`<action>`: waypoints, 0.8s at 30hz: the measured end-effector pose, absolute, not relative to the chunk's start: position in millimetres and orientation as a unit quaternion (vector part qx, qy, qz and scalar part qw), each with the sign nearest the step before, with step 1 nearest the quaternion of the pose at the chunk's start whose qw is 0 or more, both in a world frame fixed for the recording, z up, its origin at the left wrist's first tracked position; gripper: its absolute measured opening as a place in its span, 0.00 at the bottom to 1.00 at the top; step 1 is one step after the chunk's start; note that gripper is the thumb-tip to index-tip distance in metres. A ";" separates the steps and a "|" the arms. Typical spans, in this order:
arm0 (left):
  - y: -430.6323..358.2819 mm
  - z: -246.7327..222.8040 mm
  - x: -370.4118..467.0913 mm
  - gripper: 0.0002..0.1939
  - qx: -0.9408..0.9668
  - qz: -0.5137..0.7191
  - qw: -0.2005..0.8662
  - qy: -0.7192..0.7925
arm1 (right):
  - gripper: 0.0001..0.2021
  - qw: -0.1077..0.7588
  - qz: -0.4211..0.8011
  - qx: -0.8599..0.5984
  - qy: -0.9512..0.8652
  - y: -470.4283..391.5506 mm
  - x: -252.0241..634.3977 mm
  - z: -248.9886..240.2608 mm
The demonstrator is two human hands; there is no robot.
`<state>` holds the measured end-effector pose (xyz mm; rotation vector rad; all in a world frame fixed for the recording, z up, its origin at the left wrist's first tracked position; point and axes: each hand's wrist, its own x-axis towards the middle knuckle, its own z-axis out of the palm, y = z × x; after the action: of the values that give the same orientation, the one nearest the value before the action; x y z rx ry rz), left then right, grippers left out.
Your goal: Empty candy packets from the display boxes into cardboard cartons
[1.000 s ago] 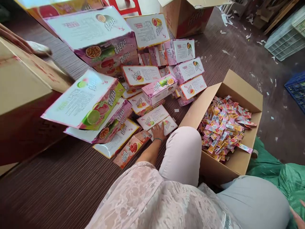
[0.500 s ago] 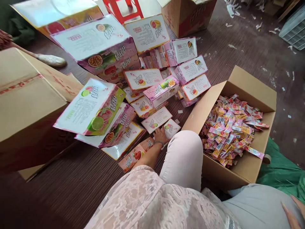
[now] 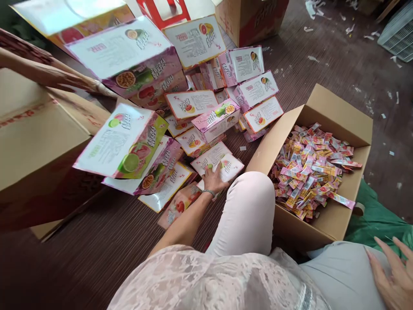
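Note:
My left hand (image 3: 214, 180) reaches down past my knee, fingers spread over a white-faced fruit-print carton (image 3: 231, 168) on the floor. Its fingertips touch the top face; I see no grip around an edge. Just behind lies another white carton (image 3: 211, 156), its edge against the first. A peach-coloured carton (image 3: 178, 206) with strawberry print lies left of my forearm. My right hand (image 3: 392, 275) rests on or just above my right thigh, fingers apart, holding nothing; the picture edge cuts part of it off.
An open cardboard box (image 3: 346, 215) full of small stick sachets (image 3: 309, 172) stands at right, beside green cloth (image 3: 374, 215). Stacked fruit-print cartons (image 3: 125, 47) rise ahead. A brown box (image 3: 38, 142) is at left, a co-worker's hand (image 3: 58, 77) above it. A red stool (image 3: 161, 13) stands behind.
My left hand has shifted forward onto the white carton, with more forearm showing. My right hand has come further into view, fingers spreading. A co-worker's arm has appeared over the left box.

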<state>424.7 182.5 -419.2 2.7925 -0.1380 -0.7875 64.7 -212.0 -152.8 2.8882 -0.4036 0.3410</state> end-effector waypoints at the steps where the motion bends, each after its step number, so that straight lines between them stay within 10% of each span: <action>1: 188.6 -405.7 428.9 0.59 0.959 -0.239 0.152 -0.024 | 0.36 0.104 0.120 0.980 -0.123 -208.7 70.4 -154.7; 9: 217.4 -255.1 492.4 0.53 0.830 0.000 0.557 -0.029 | 0.28 0.056 0.255 0.965 0.013 -170.6 158.7 -164.0; 14: 143.9 -142.9 489.7 0.55 0.863 0.059 0.418 -0.279 | 0.19 -0.001 0.318 0.937 0.143 -104.4 245.2 -98.3; 24: -12.4 -80.8 430.2 0.51 0.704 -0.371 0.461 -0.393 | 0.10 0.132 0.310 0.930 0.146 -149.3 258.6 -83.4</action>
<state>430.2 -12.4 -80.8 1.7325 -0.9660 -0.9118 258.6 -149.3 -83.4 2.6992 0.4245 0.9009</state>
